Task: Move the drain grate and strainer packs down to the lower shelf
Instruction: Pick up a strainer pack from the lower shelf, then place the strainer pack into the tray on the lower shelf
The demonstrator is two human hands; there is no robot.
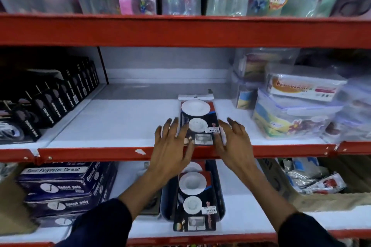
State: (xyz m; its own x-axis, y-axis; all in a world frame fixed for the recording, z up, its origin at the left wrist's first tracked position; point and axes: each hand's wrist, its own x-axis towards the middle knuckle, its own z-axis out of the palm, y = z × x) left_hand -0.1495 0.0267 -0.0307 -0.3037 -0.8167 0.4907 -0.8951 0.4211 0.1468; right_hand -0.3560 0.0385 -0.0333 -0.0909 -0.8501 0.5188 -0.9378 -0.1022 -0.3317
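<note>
Red-edged shop shelves (180,32) fill the whole view, with white boards between them. On the middle shelf (120,122) one strainer pack (197,120) lies flat, its near end just at the front lip. It is a dark printed card with two white round strainers under clear film and a white hanging tab at the far end. Below, on the lower shelf (251,212), a second pack (194,198) of the same kind already lies on a dark tray-like thing (220,196), which I cannot identify for sure.

Both hands are at the upper pack. The left hand (172,146) is spread, fingers resting on the left edge of the card. The right hand (233,138) is also spread and stands along the right edge; whether it touches the film I cannot tell, because the picture is blurred there. Neither hand has closed on the pack.

I judge the pack to be light and thin, the card a little bendable and the film slippery. It seems best held by the two long edges, or slid forward over the lip and pinched at the near end.

Room is good: the middle shelf is bare to the left, up to the row of black tape boxes (50,102). On the right the stacked plastic containers (297,110) stand near, so the right elbow has less space. The red front lip (100,153) must be cleared when bringing the pack down.
</note>
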